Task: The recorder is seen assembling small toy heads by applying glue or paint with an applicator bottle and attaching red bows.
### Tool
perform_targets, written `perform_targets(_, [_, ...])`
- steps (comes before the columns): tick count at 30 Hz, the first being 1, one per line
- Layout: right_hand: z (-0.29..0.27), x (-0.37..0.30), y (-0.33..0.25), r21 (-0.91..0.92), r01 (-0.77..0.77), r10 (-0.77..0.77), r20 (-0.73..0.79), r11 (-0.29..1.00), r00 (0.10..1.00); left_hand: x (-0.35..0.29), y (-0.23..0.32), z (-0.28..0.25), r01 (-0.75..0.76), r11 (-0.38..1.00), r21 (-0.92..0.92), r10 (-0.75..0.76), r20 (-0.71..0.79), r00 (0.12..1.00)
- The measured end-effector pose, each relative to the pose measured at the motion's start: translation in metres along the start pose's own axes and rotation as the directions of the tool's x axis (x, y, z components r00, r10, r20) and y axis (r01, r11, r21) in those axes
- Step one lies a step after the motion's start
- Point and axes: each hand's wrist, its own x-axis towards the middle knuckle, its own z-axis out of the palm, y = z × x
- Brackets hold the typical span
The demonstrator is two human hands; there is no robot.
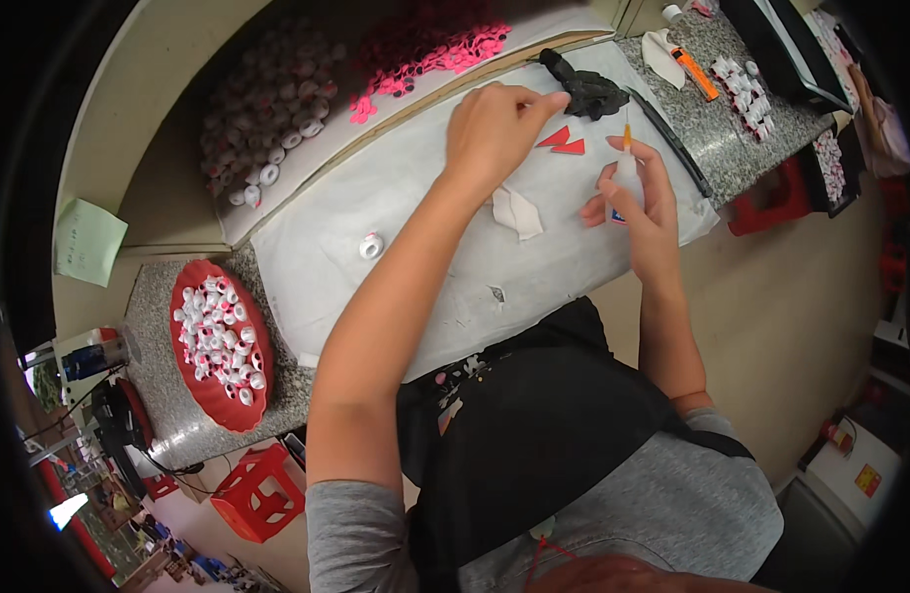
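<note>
hands at a white work sheet [396, 227].
left hand [495, 128] pinches closed near red pieces [562, 141], contents perhaps hidden; right hand [638, 198] grips a small glue bottle [627, 168].

glue bottle [626, 178]: my right hand [641, 203] hides most of it; far trays [277, 99]: too dark to tell

I count two red triangular pieces [562, 140] on the white sheet [376, 198], one glue bottle [627, 170], one lone white ring [371, 245] and one white scrap [517, 211]. One red tray [183, 368] holds more small white pieces than I can count. I see two red stools [259, 489].
</note>
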Motion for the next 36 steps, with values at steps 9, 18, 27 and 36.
perform_targets(9, [-0.013, 0.02, 0.012, -0.036, 0.113, -0.113, 0.011, 0.993, 0.994, 0.02, 0.002, 0.034, 0.122, 0.884, -0.45, -0.069, 0.134, 0.989])
perform_targets(18, [0.003, 0.019, 0.004, -0.141, 0.171, -0.169, 0.03, 0.975, 0.985, -0.019, 0.026, 0.015, 0.191, 0.646, -0.739, -0.092, 0.173, 0.981])
perform_targets(27, [0.003, 0.015, 0.002, -0.281, 0.198, -0.179, 0.094, 0.939, 0.979, -0.03, 0.018, 0.013, 0.33, 0.253, -0.909, -0.043, 0.33, 0.943])
perform_targets(36, [0.007, 0.013, 0.0, -0.115, 0.118, -0.101, 0.145, 0.986, 0.984, -0.035, 0.036, 0.019, 0.234, 0.197, -0.952, -0.174, 0.201, 0.964])
